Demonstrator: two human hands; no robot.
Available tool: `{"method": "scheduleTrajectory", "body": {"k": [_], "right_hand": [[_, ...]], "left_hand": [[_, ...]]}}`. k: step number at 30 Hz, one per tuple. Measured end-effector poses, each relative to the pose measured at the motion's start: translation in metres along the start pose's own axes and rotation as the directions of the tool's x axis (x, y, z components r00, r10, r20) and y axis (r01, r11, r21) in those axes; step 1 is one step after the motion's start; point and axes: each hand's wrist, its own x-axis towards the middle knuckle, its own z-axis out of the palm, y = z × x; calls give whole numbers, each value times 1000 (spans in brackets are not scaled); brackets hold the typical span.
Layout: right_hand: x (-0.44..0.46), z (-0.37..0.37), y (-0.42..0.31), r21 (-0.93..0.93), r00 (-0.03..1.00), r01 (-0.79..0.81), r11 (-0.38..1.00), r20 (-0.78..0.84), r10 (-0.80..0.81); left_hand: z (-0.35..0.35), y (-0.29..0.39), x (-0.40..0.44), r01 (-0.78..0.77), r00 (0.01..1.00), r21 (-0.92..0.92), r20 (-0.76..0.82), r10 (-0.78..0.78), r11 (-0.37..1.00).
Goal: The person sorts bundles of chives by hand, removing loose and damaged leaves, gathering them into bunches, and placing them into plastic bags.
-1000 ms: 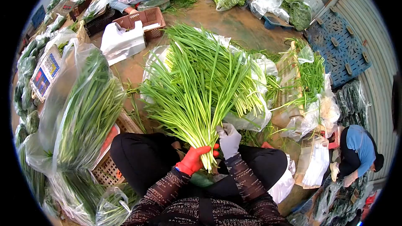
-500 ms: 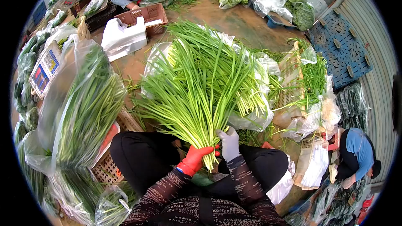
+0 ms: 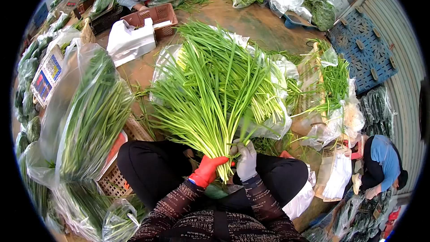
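My left hand [image 3: 208, 170], in a red glove, is wrapped round the pale lower stalks of a large bunch of garlic chives [image 3: 210, 125]. The leaves fan out forward and to the left, away from my lap. At the right side of the stalks, my right hand [image 3: 246, 159], in a grey glove, is closed with its fingertips pinching a few green strands that blur upward. Beyond the bunch lies a bigger heap of garlic chives [image 3: 264, 101] on clear plastic sheeting [image 3: 273, 130].
To the left stands a clear bag of chives [image 3: 96, 121] beside a brown crate [image 3: 114, 181]. A white plastic bag [image 3: 132, 40] and reddish crate [image 3: 165, 15] are ahead. On the right are a basket [image 3: 309, 89], blue pallet [image 3: 365, 51] and a crouching person [image 3: 383, 159].
My right hand has shifted slightly down, its fingers now curled around a few strands that blur above it. The left hand keeps its grip. The far person has leaned, with greens now raised beside them.
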Motion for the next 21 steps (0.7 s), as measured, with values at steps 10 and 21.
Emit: {"method": "scheduleTrajectory", "body": {"k": [10,21], "right_hand": [[-50,24,18,-570,644,765,299,667,-375],[-67,8,-78,110,992,-123,986,53,117]], "left_hand": [[-21,-2,2,367,886,-256,391,-251,894],[-22,5,17,105,962,113,-262,-72,988]]}}
